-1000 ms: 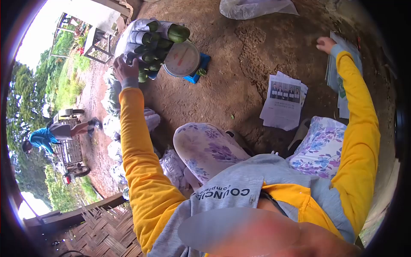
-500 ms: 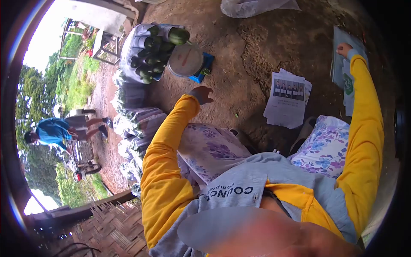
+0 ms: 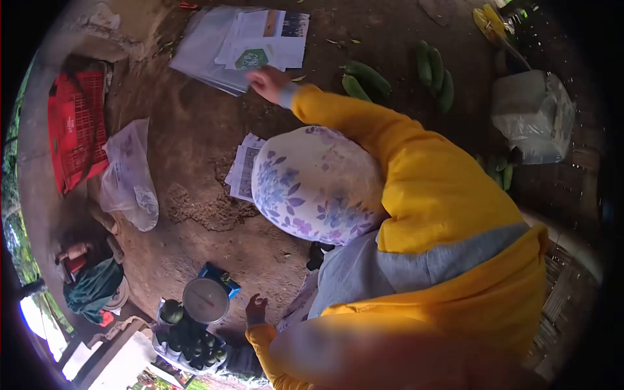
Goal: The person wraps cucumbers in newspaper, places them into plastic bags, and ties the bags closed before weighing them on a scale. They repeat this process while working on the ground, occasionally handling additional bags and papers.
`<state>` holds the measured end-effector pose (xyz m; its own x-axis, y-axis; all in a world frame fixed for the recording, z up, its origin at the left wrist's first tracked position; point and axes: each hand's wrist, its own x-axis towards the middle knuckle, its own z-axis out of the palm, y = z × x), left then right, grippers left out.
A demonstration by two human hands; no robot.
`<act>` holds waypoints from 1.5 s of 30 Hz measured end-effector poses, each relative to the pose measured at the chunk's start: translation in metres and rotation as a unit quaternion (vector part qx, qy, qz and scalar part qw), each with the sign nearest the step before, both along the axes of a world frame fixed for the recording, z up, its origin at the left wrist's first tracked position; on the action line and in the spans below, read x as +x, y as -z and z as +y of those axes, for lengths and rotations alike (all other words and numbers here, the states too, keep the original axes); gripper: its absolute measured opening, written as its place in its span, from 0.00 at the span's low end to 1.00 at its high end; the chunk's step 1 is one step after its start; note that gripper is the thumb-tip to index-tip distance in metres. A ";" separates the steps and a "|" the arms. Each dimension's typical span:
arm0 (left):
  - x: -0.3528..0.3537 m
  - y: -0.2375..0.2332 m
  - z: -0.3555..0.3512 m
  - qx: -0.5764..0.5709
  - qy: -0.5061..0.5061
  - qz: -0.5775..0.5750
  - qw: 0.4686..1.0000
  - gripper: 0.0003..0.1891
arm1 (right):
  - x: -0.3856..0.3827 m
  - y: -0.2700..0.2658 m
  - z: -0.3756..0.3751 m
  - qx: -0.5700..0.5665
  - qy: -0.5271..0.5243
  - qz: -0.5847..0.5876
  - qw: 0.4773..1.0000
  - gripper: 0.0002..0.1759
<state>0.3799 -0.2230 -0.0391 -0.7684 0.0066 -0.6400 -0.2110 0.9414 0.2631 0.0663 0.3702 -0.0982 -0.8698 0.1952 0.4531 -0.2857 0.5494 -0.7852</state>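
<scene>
My left hand (image 3: 257,308) is held beside the round-topped scale (image 3: 206,301) with its blue base, fingers apart and slightly bent, nothing in it. My right hand (image 3: 265,82) is at the near edge of clear plastic sheets (image 3: 207,49), just below a paper with a green emblem (image 3: 251,59); its fingers look bent but are blurred, and I cannot make out a hold. Other printed papers (image 3: 243,170) lie on the ground, partly behind my floral-covered knee (image 3: 312,182). Dark green vegetables (image 3: 188,338) are heaped beside the scale.
A red crate (image 3: 77,130) and a white plastic bag (image 3: 132,175) are at the left. Long green vegetables (image 3: 372,78) lie on the ground beyond my right arm. A plastic-wrapped block (image 3: 533,116) stands at the right. Dark green cloth (image 3: 94,286) is at the lower left.
The view has turned toward my right side, bringing the red crate and long vegetables into sight. My right hand remains by the plastic sheets, and my left hand remains near the scale.
</scene>
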 end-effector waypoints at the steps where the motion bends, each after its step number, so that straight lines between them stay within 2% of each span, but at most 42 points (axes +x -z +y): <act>1: 0.002 -0.002 0.008 0.000 -0.005 -0.014 1.000 0.21 | 0.039 0.016 0.022 0.015 0.024 -0.030 0.999 0.13; 3: 0.007 -0.002 0.008 0.040 -0.061 -0.004 0.997 0.20 | 0.083 0.049 0.051 0.097 0.070 -0.081 0.989 0.13; 5: 0.012 0.002 -0.003 0.051 -0.085 0.003 0.995 0.20 | 0.113 0.069 0.099 0.059 0.099 -0.105 0.988 0.14; 7: 0.015 0.007 -0.019 0.025 -0.072 0.007 0.997 0.20 | 0.133 0.067 0.148 0.134 0.192 -0.062 0.970 0.14; 9: 0.019 0.011 -0.037 0.049 -0.130 -0.029 0.990 0.21 | 0.141 0.074 0.194 0.126 0.248 -0.134 0.951 0.14; 12: 0.018 0.026 -0.062 0.085 -0.211 -0.051 0.973 0.22 | 0.145 0.070 0.231 0.096 0.268 -0.281 0.917 0.20; 15: 0.009 0.014 -0.056 0.102 -0.257 -0.048 0.960 0.22 | 0.146 0.087 0.237 0.257 0.231 -0.356 0.868 0.30; 18: 0.003 -0.008 -0.032 0.097 -0.286 -0.047 0.952 0.22 | 0.143 0.108 0.242 0.248 0.206 -0.433 0.842 0.38; 21: 0.001 -0.017 -0.026 0.107 -0.308 -0.045 0.944 0.22 | 0.137 0.130 0.241 0.048 0.237 -0.478 0.844 0.40; 24: 0.004 -0.021 -0.025 0.124 -0.332 -0.048 0.934 0.22 | 0.159 0.128 0.209 -0.122 0.209 -0.349 0.905 0.42; 27: 0.012 -0.020 -0.035 0.150 -0.360 -0.056 0.919 0.22 | 0.179 0.115 0.169 -0.283 0.156 -0.208 0.923 0.44; 28: 0.013 -0.018 -0.038 0.152 -0.357 -0.053 0.920 0.22 | 0.185 0.127 0.165 -0.161 0.166 -0.244 0.942 0.43; 30: 0.016 -0.013 -0.044 0.143 -0.331 -0.035 0.932 0.22 | 0.200 0.174 0.163 0.088 0.163 -0.285 0.941 0.40; 32: 0.018 -0.004 -0.053 0.129 -0.291 -0.010 0.948 0.21 | 0.195 0.125 0.140 0.197 0.146 -0.326 0.913 0.36; 35: 0.026 0.007 -0.062 0.112 -0.232 0.029 0.966 0.20 | 0.180 0.170 0.143 -0.035 0.127 -0.339 0.931 0.31; 37: 0.029 0.007 -0.057 0.078 -0.193 0.053 0.977 0.20 | 0.175 0.211 0.155 -0.188 0.125 -0.356 0.907 0.28; 38: 0.026 -0.011 -0.039 0.015 -0.167 0.054 0.984 0.19 | 0.167 0.219 0.154 -0.263 0.127 -0.363 0.885 0.27; 41: 0.030 -0.025 -0.022 -0.028 -0.187 0.044 0.981 0.19 | 0.121 0.204 0.140 -0.210 0.134 -0.384 0.889 0.24; 43: 0.045 -0.012 -0.044 0.003 -0.230 0.024 0.973 0.19 | 0.087 0.110 0.075 -0.193 0.094 -0.194 0.957 0.26; 44: 0.053 -0.003 -0.058 0.019 -0.248 0.013 0.969 0.19 | 0.069 0.091 0.055 0.000 0.067 -0.056 0.996 0.27; 45: 0.059 0.003 -0.068 0.034 -0.257 0.010 0.966 0.19 | 0.047 0.080 0.040 0.195 0.037 0.083 0.977 0.28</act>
